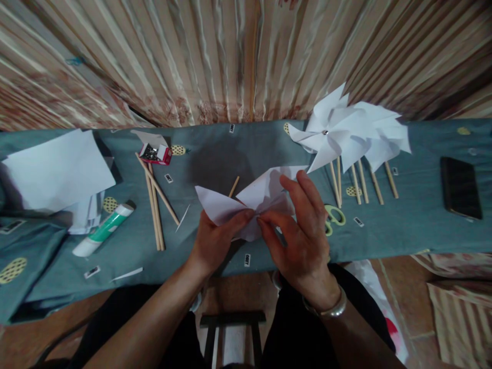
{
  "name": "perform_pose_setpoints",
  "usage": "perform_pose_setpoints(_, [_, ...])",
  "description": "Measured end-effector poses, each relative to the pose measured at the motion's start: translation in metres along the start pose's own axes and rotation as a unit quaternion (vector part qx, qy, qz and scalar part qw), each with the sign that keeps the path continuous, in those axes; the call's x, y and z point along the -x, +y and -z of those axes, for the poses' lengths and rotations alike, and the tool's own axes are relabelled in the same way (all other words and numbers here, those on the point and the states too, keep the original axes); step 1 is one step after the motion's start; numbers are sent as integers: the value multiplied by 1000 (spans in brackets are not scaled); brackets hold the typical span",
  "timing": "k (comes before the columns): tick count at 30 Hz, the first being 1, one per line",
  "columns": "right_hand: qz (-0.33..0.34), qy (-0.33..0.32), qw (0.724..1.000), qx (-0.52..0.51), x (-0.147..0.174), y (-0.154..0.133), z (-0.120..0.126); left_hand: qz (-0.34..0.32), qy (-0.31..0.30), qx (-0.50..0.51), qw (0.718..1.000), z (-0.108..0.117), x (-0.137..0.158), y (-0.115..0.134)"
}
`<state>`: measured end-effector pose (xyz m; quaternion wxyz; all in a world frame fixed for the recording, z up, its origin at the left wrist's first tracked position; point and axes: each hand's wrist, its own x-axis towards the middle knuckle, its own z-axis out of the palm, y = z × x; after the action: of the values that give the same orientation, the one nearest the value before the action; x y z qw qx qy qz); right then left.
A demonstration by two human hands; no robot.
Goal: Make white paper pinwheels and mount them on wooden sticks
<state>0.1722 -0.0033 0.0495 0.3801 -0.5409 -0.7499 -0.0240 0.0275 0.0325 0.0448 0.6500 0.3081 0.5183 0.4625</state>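
Observation:
A white paper pinwheel (265,187) with folded blades is held low over the table's near side. My left hand (217,233) grips it from the left, thumb pressed on the paper near its centre. At that centre, my right hand (302,233) pinches with thumb and forefinger, its other fingers raised; whatever small thing lies between the fingertips is hidden. The end of a wooden stick (234,186) shows behind the blades; whether it is attached I cannot tell. Close to my right hand lie green-handled scissors (336,215), partly covered by it.
Several finished pinwheels (351,128) on sticks lie at the back right, left of a dark phone (461,187). Leftward are loose sticks (154,215), an open red box (156,152) of small metal pins, a glue stick (103,230) and paper sheets (57,169). A curtain (230,61) hangs behind.

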Motion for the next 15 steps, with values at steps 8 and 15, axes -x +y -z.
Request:
perform_pose_setpoints(8, [5,-2,1000,3,-1,-1,0,-8,-11,-2,1000,1,1,-1])
perform_pose_setpoints(15, [-7,-14,1000,-27,-1,-1,1,-5,4,-7,1000,0,1,0])
